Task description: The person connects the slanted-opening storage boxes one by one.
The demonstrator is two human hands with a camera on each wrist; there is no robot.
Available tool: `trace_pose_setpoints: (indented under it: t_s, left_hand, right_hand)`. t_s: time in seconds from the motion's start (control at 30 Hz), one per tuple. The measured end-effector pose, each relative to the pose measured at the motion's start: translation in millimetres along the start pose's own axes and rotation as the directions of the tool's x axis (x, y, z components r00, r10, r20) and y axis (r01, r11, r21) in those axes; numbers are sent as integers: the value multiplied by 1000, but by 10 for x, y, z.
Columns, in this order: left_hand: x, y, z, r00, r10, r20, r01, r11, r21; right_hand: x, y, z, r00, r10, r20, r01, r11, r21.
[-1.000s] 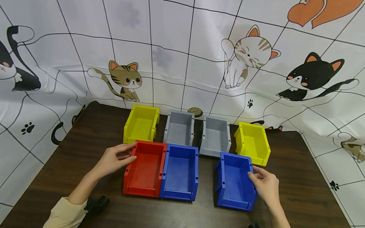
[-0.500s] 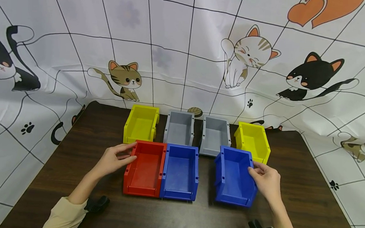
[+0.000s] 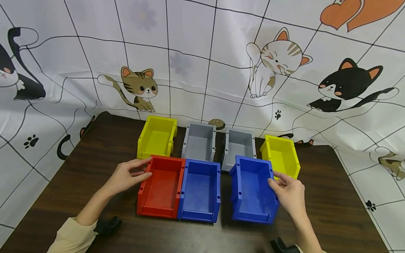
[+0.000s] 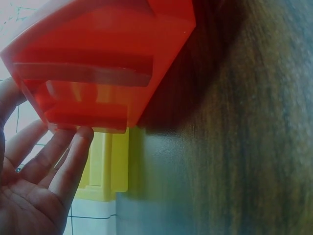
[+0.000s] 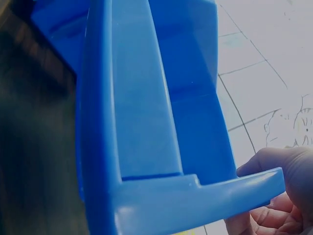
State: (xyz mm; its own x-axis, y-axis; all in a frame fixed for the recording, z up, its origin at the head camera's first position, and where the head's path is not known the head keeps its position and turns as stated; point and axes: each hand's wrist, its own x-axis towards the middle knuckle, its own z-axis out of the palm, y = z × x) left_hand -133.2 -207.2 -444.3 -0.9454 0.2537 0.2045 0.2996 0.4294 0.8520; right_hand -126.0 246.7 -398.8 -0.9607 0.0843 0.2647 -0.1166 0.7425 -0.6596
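My right hand point(image 3: 291, 194) pinches the right wall of a blue storage bin point(image 3: 254, 191), thumb on the inner side of the rim and fingers outside. That bin is raised off the table and slightly tilted; its open interior fills much of the right wrist view. My left hand point(image 3: 123, 177) holds the left wall of a red storage bin point(image 3: 160, 190) near its back corner. In the left wrist view its fingertips point(image 4: 84, 134) touch the bin's ribbed outer side. A second blue bin point(image 3: 200, 193) stands against the red one, side by side.
Behind them stand a yellow bin point(image 3: 157, 139), two grey bins, one of them a left grey bin point(image 3: 199, 144) and the other a right grey bin point(image 3: 240, 143), and another yellow bin point(image 3: 281, 155). A cat-patterned cloth point(image 3: 194, 43) hangs along the dark wooden table's point(image 3: 166, 241) back.
My right hand has lifted the blue bin and carried it leftward and back, toward the other blue bin. The left hand and the red bin stay in place.
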Motion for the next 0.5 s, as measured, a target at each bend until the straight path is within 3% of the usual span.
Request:
trace_pose_setpoints:
  t_s: [0.23,0.5]
  left_hand:
    - [18,-214,14,1000,-7,-2,7,1000,-11]
    - [25,-212,21,1000,3,-7,-3,1000,-23]
  right_hand:
    - [37,-86,82,999,-48,-6,48,999,24]
    - [55,-131,156,999,-34,18,33,998,47]
